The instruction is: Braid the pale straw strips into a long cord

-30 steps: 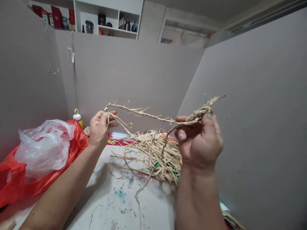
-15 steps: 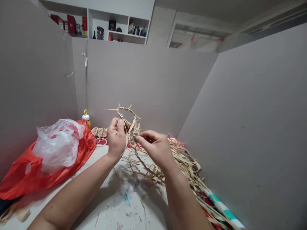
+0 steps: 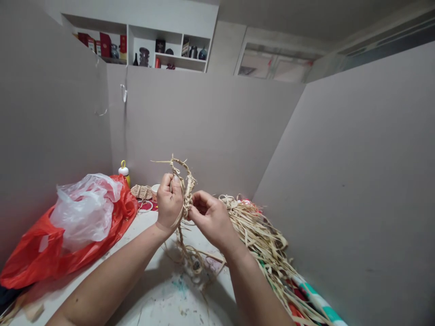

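My left hand (image 3: pixel 170 201) is closed around one side of a small piece of braided straw (image 3: pixel 189 185), its thumb pointing up. The piece has a thin twisted loop at the top and a thicker knotted part lower down. On that lower part, my right hand (image 3: pixel 210 217) pinches with thumb and bent fingers. A twisted straw cord (image 3: pixel 181 235) hangs from the piece toward the white tabletop (image 3: pixel 163 294), where it curls loosely. My fingers hide part of the weave.
A pile of loose straw strips (image 3: pixel 261 235) lies along the right. At left are a red plastic bag (image 3: pixel 30 258) and a clear bag (image 3: pixel 84 208). Behind them stand a white-capped yellow bottle (image 3: pixel 124 172) and a woven straw piece (image 3: pixel 142 192). Grey panels (image 3: pixel 190 122) enclose the table.
The braided straw has turned more edge-on, and my right hand has shifted slightly left and down along it. The hanging cord has swung left, away from the straw pile. The view has tilted a little.
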Demonstrator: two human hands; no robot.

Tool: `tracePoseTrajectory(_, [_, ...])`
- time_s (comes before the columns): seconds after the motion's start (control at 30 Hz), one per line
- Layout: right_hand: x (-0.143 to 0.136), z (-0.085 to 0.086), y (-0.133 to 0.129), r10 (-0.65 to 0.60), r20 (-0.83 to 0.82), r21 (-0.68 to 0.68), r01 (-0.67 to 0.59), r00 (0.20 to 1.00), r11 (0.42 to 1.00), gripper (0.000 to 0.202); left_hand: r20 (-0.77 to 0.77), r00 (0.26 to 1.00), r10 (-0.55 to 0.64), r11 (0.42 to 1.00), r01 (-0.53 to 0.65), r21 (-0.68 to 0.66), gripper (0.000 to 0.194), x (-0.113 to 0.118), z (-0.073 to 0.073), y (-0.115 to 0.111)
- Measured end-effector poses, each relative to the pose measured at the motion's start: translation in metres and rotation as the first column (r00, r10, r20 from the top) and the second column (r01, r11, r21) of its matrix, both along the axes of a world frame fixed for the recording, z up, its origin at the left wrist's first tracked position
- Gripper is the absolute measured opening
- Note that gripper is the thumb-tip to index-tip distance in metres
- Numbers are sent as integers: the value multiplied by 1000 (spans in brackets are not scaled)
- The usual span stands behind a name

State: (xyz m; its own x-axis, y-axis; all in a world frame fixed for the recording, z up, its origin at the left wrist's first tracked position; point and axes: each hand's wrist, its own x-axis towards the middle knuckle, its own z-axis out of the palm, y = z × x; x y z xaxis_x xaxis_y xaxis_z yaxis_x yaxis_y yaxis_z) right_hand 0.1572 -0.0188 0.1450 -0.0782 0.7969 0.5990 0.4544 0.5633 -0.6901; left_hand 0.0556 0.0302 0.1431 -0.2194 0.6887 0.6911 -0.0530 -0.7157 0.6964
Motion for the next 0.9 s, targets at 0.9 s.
tracePoseTrajectory(0.9, [14,3,1,-273,221,288,205,936,935,12,2,997,81,988,-81,135,25,-11,13,-10])
